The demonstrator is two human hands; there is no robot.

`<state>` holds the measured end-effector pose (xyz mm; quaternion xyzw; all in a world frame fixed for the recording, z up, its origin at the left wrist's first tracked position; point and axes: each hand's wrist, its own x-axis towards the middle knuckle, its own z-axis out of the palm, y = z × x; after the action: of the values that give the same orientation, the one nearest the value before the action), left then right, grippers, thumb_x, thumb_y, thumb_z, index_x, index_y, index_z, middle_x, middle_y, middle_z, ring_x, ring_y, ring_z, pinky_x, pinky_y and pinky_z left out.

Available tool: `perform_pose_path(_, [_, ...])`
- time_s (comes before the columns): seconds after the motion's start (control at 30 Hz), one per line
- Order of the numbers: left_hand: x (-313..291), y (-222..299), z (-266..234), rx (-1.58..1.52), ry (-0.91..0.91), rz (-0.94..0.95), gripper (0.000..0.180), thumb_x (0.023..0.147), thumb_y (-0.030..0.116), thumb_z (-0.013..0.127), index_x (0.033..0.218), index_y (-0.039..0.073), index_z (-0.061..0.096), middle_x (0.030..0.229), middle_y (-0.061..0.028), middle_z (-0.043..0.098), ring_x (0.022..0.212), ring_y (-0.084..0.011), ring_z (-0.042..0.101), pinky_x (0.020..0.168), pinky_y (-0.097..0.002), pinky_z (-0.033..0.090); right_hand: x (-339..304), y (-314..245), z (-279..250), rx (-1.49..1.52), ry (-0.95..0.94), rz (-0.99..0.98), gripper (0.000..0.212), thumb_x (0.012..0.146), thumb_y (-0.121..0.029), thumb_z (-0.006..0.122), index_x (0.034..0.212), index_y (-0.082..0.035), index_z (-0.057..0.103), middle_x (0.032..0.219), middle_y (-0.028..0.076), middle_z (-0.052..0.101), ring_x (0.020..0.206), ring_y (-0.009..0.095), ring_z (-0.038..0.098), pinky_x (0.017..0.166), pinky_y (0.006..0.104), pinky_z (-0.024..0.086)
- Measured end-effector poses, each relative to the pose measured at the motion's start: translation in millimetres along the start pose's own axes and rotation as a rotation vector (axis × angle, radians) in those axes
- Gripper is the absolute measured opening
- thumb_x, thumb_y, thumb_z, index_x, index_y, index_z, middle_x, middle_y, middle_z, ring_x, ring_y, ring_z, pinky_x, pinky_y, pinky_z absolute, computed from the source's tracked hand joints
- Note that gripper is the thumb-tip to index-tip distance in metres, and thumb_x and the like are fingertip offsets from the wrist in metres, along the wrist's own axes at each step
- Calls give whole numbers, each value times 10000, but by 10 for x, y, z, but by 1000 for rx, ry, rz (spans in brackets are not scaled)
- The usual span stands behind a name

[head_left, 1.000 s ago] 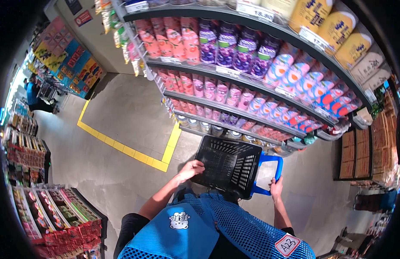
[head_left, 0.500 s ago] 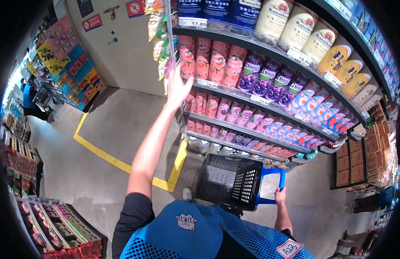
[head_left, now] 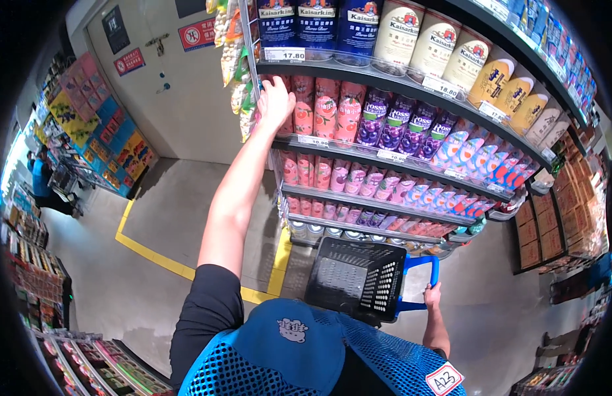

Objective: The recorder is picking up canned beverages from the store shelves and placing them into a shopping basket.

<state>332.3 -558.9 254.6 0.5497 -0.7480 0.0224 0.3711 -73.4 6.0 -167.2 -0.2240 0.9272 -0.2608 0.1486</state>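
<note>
My left hand (head_left: 275, 103) reaches up to the shelf with its fingers curled on the leftmost pink can (head_left: 283, 121), which it mostly hides. More pink cans with a fruit print (head_left: 325, 109) stand in a row just right of it, followed by purple cans with a grape print (head_left: 372, 117). Down at my right side, my right hand (head_left: 432, 296) is closed around the blue handle (head_left: 434, 267) of a black shopping basket (head_left: 339, 270). The inside of the basket shows only its dark perforated walls and floor.
Dark blue cans (head_left: 317, 30) and cream cans (head_left: 397, 36) fill the shelf above. Bagged snacks (head_left: 238, 86) hang at the shelf's left end. Yellow tape (head_left: 154, 255) marks the floor before a door (head_left: 161, 86). Boxes (head_left: 540, 228) are stacked at right; another person (head_left: 45, 181) is far left.
My left hand has gone from the shelf's end post to the leftmost pink can, its fingers now curled. My right hand keeps hold of the basket's handle.
</note>
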Motion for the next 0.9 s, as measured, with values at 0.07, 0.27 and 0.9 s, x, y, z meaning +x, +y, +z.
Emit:
perform_pose_path(0.07, [-105, -48, 56, -67, 119, 23, 549, 800, 271, 653, 1185, -20, 390, 1134, -278, 473, 975, -439, 577, 822, -491, 483, -23, -69, 52, 43, -22, 3, 352, 905, -232, 482, 1202, -65, 393, 919, 279, 625, 886, 485, 591, 779, 546, 448])
perform_pose_path(0.27, [-320, 33, 38, -292, 327, -96, 683, 701, 302, 772, 1164, -7, 376, 1125, -230, 478, 1012, -407, 542, 852, -465, 448, -145, -273, 85, 110, -37, 42, 364, 907, -220, 486, 1220, -62, 393, 907, 263, 633, 873, 463, 606, 775, 531, 454])
perform_pose_path(0.9, [-1935, 199, -1254, -735, 387, 133, 709, 636, 26, 828, 1197, -1, 396, 1185, -144, 493, 1121, -225, 497, 980, -356, 424, -240, -436, -4, 179, -85, -74, 283, 929, -169, 497, 1160, -48, 386, 739, 126, 626, 524, 227, 631, 485, 365, 501])
